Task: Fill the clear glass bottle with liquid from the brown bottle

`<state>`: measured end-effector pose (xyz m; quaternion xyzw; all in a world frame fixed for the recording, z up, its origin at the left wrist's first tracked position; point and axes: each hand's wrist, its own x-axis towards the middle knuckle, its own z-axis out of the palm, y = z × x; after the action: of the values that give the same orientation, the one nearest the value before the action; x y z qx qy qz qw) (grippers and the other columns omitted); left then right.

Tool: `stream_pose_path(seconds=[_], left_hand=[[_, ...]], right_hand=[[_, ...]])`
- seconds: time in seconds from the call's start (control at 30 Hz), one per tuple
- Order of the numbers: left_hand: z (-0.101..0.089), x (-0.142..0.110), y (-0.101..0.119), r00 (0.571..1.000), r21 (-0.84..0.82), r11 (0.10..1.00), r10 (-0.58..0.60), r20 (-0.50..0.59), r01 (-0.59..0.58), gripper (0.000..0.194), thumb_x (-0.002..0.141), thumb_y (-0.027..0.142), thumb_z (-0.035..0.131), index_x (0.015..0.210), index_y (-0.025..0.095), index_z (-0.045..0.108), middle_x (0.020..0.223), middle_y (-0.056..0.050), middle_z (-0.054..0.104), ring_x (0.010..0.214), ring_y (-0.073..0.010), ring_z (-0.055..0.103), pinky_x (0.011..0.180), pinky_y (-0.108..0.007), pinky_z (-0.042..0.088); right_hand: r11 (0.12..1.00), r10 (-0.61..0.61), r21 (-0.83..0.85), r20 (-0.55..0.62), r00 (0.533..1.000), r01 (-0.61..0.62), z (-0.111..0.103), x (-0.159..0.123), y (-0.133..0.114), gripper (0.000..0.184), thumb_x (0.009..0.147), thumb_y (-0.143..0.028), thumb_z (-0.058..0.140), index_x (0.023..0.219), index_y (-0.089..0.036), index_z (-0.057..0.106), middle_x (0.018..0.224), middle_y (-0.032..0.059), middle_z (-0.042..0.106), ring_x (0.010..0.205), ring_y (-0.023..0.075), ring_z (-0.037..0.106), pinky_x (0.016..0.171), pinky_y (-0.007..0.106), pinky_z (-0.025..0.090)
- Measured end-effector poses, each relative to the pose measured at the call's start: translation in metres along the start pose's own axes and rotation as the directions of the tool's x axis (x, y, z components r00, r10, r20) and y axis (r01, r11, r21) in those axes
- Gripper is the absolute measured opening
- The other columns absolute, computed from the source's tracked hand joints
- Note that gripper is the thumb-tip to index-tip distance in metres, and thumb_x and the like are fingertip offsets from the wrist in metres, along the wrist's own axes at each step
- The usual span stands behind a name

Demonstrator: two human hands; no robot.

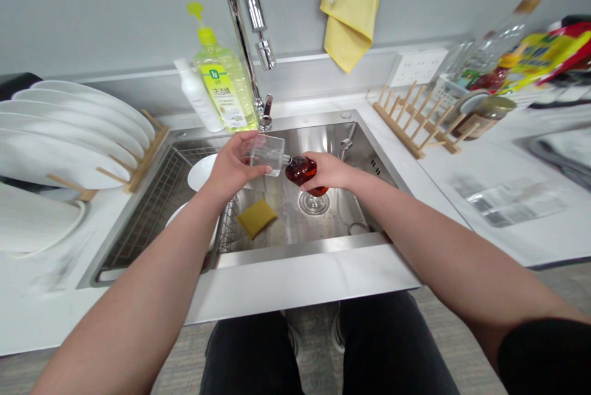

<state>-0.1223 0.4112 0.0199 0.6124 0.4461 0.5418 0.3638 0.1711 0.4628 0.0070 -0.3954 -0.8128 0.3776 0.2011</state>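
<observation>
Over the steel sink point(295, 247), my left hand point(233, 167) grips a clear glass point(268, 154) tilted on its side. My right hand point(330, 171) holds a small bottle of dark red-brown liquid point(301, 170), laid nearly level with its neck pointing into the mouth of the glass. Both hands hover above the drain point(314, 203). A yellow sponge point(257, 217) lies on the sink floor just below my left hand.
A wire rack point(152, 210) with white bowls point(201, 170) fills the sink's left side. The faucet point(247, 19), green dish soap bottle point(224, 75) and white bottle point(196, 96) stand behind. White plates point(69, 130) sit in a wooden rack at left; an empty wooden rack point(418, 121) and jars at right.
</observation>
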Motion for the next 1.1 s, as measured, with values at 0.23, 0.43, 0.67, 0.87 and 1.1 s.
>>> stream_pose_path(seconds=[0.23, 0.43, 0.67, 0.87, 1.1], left_hand=[[-0.0002, -0.0001, 0.0013, 1.0, 0.024, 1.0, 0.001, -0.005, -0.001, 0.091, 0.057, 0.023, 0.11, 0.139, 0.027, 0.071, 0.143, -0.011, 0.08, 0.148, -0.0391, 0.069, 0.103, -0.046, 0.067], [0.0003, -0.0001, 0.0023, 1.0, 0.036, 0.999, 0.0, -0.008, 0.0, 0.092, 0.055, 0.024, 0.11, 0.14, 0.027, 0.073, 0.142, -0.013, 0.081, 0.145, -0.0392, 0.071, 0.098, -0.043, 0.068], [-0.0005, 0.0, 0.0019, 1.0, 0.031, 0.999, 0.007, -0.001, -0.007, 0.093, 0.055, 0.025, 0.111, 0.14, 0.027, 0.074, 0.142, -0.013, 0.082, 0.145, -0.0396, 0.072, 0.094, -0.041, 0.067], [-0.0012, 0.0, -0.0009, 1.0, 0.027, 0.999, 0.018, 0.003, -0.018, 0.092, 0.057, 0.023, 0.111, 0.142, 0.028, 0.075, 0.144, -0.012, 0.081, 0.148, -0.0385, 0.071, 0.095, -0.041, 0.067], [-0.0014, -0.0003, -0.0005, 1.0, 0.017, 0.999, 0.029, -0.002, -0.029, 0.092, 0.057, 0.023, 0.111, 0.142, 0.029, 0.076, 0.143, -0.011, 0.081, 0.148, -0.0386, 0.07, 0.098, -0.043, 0.068]], right_hand=[[1.0, -0.004, -0.026, -0.006, 1.0, 0.004, -0.0002, -0.0003, -0.002, 0.061, 0.065, -0.021, 0.105, 0.119, -0.023, 0.079, 0.112, 0.0016, 0.088, 0.108, 0.0311, 0.083, 0.096, 0.038, 0.061], [0.999, -0.01, -0.035, -0.006, 1.0, 0.01, -0.0001, -0.0002, -0.001, 0.06, 0.064, -0.023, 0.106, 0.117, -0.024, 0.079, 0.112, 0.0019, 0.088, 0.108, 0.0317, 0.083, 0.096, 0.039, 0.062], [1.0, -0.003, -0.011, 0.003, 1.0, 0.003, 0.0015, 0.0005, 0.0018, 0.06, 0.063, -0.024, 0.106, 0.117, -0.025, 0.079, 0.113, 0.002, 0.088, 0.109, 0.032, 0.083, 0.096, 0.04, 0.063], [0.999, -0.002, -0.033, 0.006, 1.0, 0.002, 0.0021, 0.001, 0.0015, 0.059, 0.062, -0.025, 0.106, 0.115, -0.026, 0.078, 0.112, 0.0023, 0.088, 0.108, 0.0337, 0.083, 0.096, 0.042, 0.064], [0.999, -0.01, -0.032, 0.007, 1.0, 0.01, 0.0027, 0.0017, 0.0026, 0.061, 0.063, -0.029, 0.105, 0.116, -0.027, 0.076, 0.114, 0.0026, 0.087, 0.111, 0.0342, 0.083, 0.098, 0.043, 0.064]])
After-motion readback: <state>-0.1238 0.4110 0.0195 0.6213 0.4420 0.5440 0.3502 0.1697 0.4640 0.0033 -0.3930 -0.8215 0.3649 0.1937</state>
